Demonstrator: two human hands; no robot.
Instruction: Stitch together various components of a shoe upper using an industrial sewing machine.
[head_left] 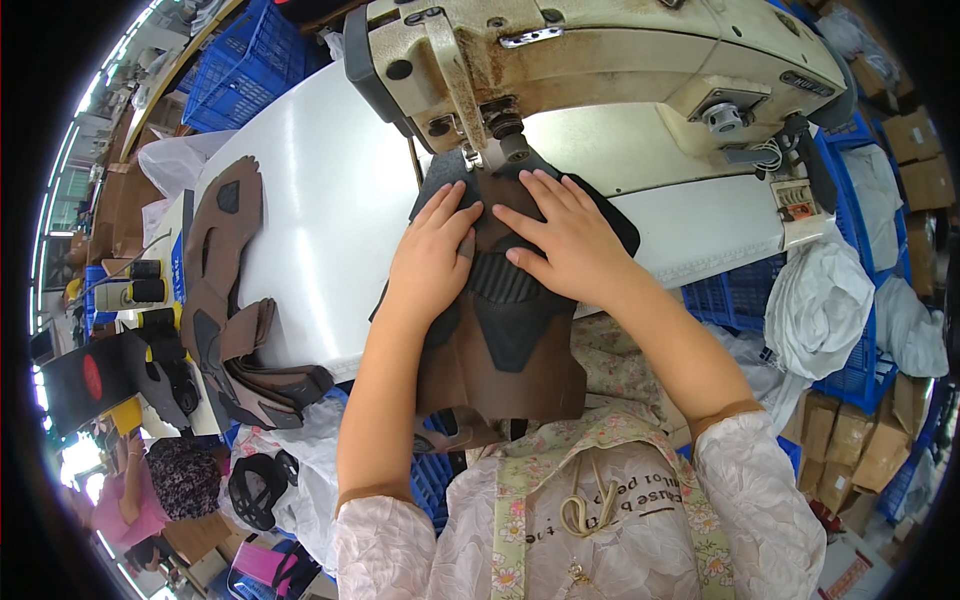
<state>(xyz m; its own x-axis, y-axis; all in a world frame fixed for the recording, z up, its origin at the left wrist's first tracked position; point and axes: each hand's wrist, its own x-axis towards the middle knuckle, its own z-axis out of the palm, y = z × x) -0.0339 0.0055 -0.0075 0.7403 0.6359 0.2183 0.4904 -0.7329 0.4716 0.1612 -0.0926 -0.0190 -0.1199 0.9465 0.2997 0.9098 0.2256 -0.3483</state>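
Note:
A brown leather-like piece with black panels [540, 385] lies on the white table, its far end beneath the head of a worn cream sewing machine [600, 60]. My left hand [430, 245] rests flat on the left side of the piece, fingers extended toward the presser foot [472, 157]. On the other side, my right hand [575, 235] presses down with its fingers spread, thumb near a ribbed black patch [503, 279]. Both hands touch the material without gripping it. The piece's near end hangs over the table edge toward my lap. Whether the needle is in the material is too small to tell.
More brown cut pieces [215, 245] lie along the table's left side, with a folded stack [275, 375] near its edge. Thread spools [147, 290] stand farther left. Blue crates [250, 65], a white bag [820, 305] and cartons [850, 450] surround the table. A person in pink [125, 495] is at lower left.

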